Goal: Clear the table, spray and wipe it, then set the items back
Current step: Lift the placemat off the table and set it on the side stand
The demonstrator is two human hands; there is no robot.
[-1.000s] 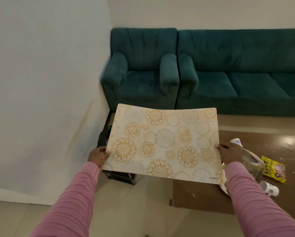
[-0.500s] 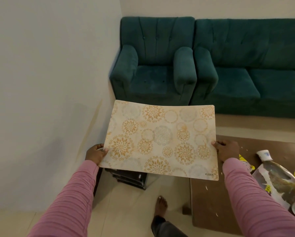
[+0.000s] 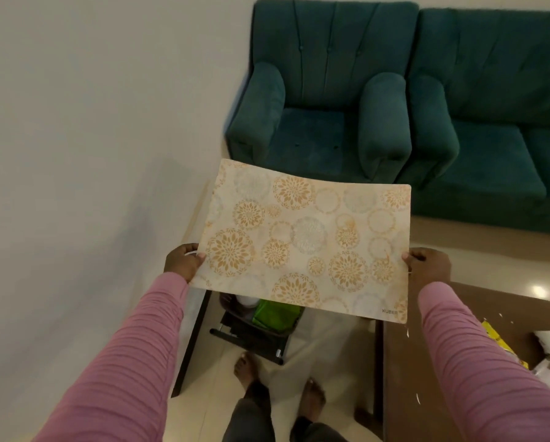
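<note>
A cream placemat (image 3: 305, 240) with orange flower circles is held flat in the air between both hands. My left hand (image 3: 182, 261) grips its left edge and my right hand (image 3: 428, 264) grips its right edge. The mat hangs over the floor, left of the brown table (image 3: 401, 362), whose left end shows at the lower right. Yellow packets and crumpled wrappers (image 3: 544, 352) lie on the table behind my right sleeve, with small white crumbs scattered on the wood.
A teal armchair (image 3: 321, 90) and a teal sofa (image 3: 497, 100) stand ahead against the wall. Under the mat a low black rack (image 3: 254, 333) holds a green object (image 3: 277, 314). My bare feet (image 3: 280, 378) stand on the pale tiled floor. A white wall fills the left.
The view has tilted down and shifted left. The placemat, still held by both hands, has moved off the table's end and now hangs over the black rack; my feet have come into view.
</note>
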